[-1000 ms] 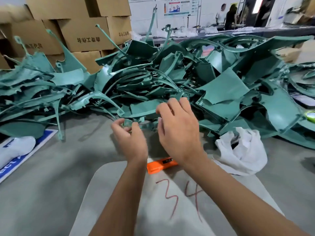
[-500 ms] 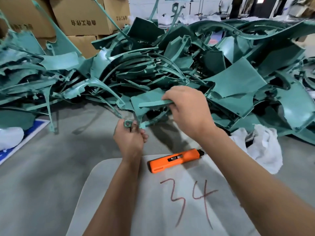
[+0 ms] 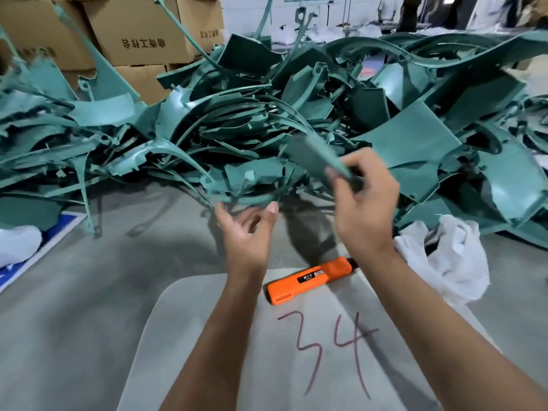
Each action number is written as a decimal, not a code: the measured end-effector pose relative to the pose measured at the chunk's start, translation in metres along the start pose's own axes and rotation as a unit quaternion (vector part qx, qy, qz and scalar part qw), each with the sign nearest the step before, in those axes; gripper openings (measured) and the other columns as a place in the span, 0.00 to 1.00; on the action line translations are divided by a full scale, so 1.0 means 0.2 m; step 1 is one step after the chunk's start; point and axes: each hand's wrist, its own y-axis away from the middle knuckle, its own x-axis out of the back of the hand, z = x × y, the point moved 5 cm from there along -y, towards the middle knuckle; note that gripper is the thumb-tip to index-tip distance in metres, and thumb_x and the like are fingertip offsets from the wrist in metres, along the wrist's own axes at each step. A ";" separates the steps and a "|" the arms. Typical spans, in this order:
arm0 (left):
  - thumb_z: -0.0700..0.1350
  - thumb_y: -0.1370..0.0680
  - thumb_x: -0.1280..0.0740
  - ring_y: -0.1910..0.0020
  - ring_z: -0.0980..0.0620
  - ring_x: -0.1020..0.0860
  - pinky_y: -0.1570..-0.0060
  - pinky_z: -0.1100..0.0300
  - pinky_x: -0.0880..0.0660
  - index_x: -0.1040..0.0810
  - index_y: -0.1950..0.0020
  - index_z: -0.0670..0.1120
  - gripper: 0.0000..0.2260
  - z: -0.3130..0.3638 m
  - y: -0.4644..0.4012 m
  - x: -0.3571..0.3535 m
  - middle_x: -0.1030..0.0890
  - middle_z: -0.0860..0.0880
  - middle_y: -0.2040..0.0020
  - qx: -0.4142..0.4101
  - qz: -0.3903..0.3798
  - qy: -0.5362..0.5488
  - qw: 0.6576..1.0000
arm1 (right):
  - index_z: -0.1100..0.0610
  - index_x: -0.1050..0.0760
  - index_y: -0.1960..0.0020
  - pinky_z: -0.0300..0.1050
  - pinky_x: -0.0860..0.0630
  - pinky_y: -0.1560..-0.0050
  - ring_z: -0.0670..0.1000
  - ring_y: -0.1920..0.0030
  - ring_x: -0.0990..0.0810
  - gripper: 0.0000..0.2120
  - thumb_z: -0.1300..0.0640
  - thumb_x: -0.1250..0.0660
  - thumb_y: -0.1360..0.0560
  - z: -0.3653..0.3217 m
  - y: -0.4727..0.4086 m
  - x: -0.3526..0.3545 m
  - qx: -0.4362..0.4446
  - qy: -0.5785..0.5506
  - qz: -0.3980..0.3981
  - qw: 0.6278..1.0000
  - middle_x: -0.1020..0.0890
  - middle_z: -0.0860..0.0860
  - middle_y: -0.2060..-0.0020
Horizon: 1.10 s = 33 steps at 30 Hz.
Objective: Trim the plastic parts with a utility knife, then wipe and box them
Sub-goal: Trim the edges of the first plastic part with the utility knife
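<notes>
A big heap of teal plastic parts (image 3: pixel 267 120) covers the far half of the grey table. My right hand (image 3: pixel 364 206) pinches one teal part (image 3: pixel 317 158) and holds it lifted and tilted in front of the heap; the part is motion-blurred. My left hand (image 3: pixel 246 229) hovers palm up just under the part's lower curved rim, fingers spread, holding nothing. An orange utility knife (image 3: pixel 311 278) lies on a pale board (image 3: pixel 207 336) marked "34" in red, close to my wrists.
A crumpled white cloth or bag (image 3: pixel 444 259) lies right of the knife. Cardboard boxes (image 3: pixel 139 34) are stacked behind the heap at the left. A blue and white sheet (image 3: pixel 32 259) and a white bag sit at the left edge. People stand far back.
My right hand has pulled a teal part up out of the heap and turned it. My left hand let go of the small piece it pinched and opened beneath the part.
</notes>
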 end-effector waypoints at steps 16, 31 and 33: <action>0.37 0.16 0.35 0.47 0.50 0.15 0.48 0.52 0.16 0.18 0.42 0.40 0.07 0.01 -0.12 0.12 0.16 0.51 0.50 -0.043 0.146 0.010 0.988 | 0.63 0.29 0.50 0.35 0.36 0.58 0.49 0.61 0.34 0.04 0.66 0.35 0.18 0.00 0.07 0.24 0.037 0.106 0.146 0.983 0.29 0.53 0.59; 0.29 0.24 0.45 0.80 0.53 0.23 0.77 0.60 0.29 0.29 0.48 0.43 0.12 0.01 -0.09 0.33 0.19 0.46 0.71 0.094 0.158 0.028 0.983 | 0.56 0.28 0.59 0.61 0.32 0.58 0.55 0.50 0.30 0.13 0.71 0.37 0.21 -0.26 0.38 0.16 0.275 0.123 0.073 0.951 0.20 0.50 0.53; 0.33 0.28 0.45 0.82 0.52 0.29 0.80 0.65 0.36 0.26 0.59 0.47 0.12 0.10 -0.05 0.33 0.26 0.50 0.78 0.006 0.177 0.041 0.983 | 0.57 0.28 0.61 0.57 0.33 0.55 0.55 0.50 0.30 0.14 0.69 0.38 0.19 -0.26 0.39 0.13 0.278 0.109 0.058 0.953 0.22 0.49 0.52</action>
